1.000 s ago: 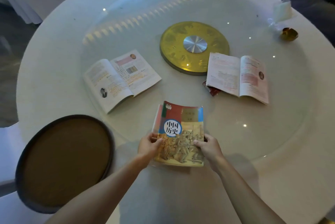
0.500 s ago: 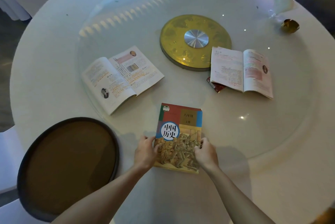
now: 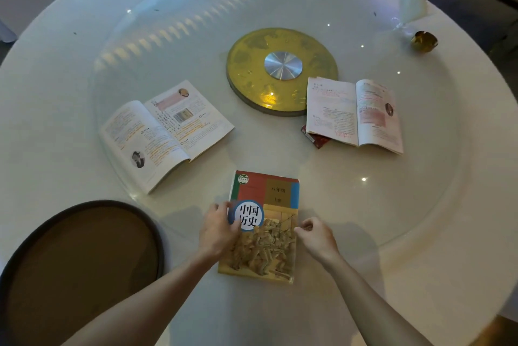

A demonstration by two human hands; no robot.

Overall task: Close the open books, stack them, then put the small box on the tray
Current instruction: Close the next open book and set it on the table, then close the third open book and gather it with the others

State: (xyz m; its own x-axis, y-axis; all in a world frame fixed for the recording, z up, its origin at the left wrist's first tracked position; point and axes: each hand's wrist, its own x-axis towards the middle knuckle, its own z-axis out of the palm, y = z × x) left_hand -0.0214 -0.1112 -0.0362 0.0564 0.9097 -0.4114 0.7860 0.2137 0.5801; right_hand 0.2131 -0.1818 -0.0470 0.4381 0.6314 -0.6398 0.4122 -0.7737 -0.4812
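Note:
A closed history book point(image 3: 269, 247) with a red, blue and tan cover lies flat on the table in front of me. My left hand point(image 3: 218, 230) lies over its left edge, fingers on the cover. At the book's right edge my right hand point(image 3: 316, 239) has its curled fingertips touching it. One open book point(image 3: 165, 132) lies to the left and another open book point(image 3: 353, 113) to the right. The small red box point(image 3: 315, 138) pokes out from under the right book's near-left corner. The round dark tray point(image 3: 161, 236) sits at the near left.
The round white table carries a glass turntable point(image 3: 420, 205) with a gold hub point(image 3: 252, 65) in the middle. At the far right stand a small gold object point(image 3: 423, 41) and a white card stand point(image 3: 413, 6). Floor and furniture lie beyond the table edge.
The closed book has been set flat on the table. My left hand has slid from the edge onto the cover, and my right hand's fingers have drawn back to the right edge.

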